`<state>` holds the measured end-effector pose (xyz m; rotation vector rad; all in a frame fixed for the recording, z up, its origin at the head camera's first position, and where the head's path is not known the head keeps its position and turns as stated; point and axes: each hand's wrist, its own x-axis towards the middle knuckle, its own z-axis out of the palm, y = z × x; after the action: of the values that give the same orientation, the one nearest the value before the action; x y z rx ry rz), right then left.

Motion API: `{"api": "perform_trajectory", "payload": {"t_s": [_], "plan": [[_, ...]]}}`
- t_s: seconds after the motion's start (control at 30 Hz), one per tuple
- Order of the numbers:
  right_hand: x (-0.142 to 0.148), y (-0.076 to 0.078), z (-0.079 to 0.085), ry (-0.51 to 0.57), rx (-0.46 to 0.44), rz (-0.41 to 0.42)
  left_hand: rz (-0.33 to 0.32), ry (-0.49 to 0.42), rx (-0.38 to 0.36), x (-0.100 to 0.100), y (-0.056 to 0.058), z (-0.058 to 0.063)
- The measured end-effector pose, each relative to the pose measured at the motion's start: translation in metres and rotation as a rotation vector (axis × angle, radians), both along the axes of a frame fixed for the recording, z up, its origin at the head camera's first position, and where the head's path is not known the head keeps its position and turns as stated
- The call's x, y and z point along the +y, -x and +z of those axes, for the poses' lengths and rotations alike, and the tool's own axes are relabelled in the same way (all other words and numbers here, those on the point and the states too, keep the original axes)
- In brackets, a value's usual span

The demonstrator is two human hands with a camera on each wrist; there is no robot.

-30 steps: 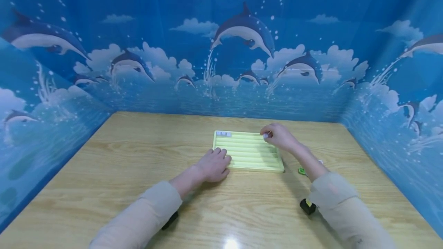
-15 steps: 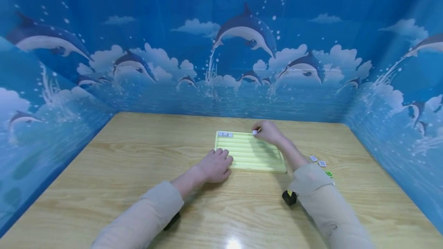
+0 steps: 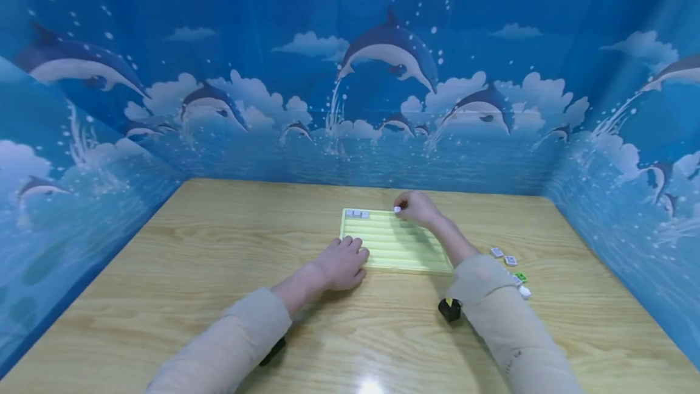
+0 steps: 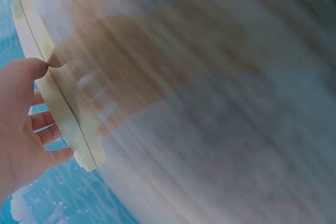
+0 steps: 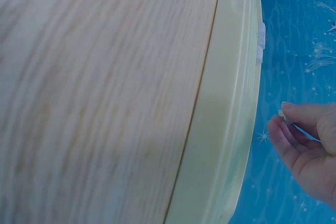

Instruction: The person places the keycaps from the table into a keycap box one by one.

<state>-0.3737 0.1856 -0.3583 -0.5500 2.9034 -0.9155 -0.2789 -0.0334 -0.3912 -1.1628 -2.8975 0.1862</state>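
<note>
A pale yellow tray [image 3: 401, 250] with ridged rows lies on the table, and several small white tiles [image 3: 356, 214] sit side by side in its far left corner. My left hand [image 3: 341, 263] holds the tray's near left corner. The left wrist view shows its thumb [image 4: 38, 67] against the tray's front wall and the fingers reaching over the rim. Above the tray's far edge, my right hand [image 3: 418, 208] pinches one small white tile [image 3: 397, 209] between thumb and fingertips. That tile [image 5: 284, 109] is partly hidden by the fingers in the right wrist view.
To the right of the tray, several loose white tiles [image 3: 510, 260] and a green one [image 3: 521, 276] lie on the wooden table [image 3: 219, 242], near the right forearm. A dark object [image 3: 450, 309] shows beneath the right sleeve. A blue dolphin curtain [image 3: 273, 157] surrounds the table.
My right hand has moved left along the tray's far edge with the tile, uncovering the loose tiles on the right. The left hand has stayed at the tray's corner.
</note>
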Motion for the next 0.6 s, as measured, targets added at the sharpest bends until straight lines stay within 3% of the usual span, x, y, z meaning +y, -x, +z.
{"api": "perform_trajectory", "payload": {"t_s": [0.6], "plan": [[-0.020,0.011,-0.007,-0.084,0.006,0.049,0.018,0.007,-0.013,0.001,-0.001,0.001]]}}
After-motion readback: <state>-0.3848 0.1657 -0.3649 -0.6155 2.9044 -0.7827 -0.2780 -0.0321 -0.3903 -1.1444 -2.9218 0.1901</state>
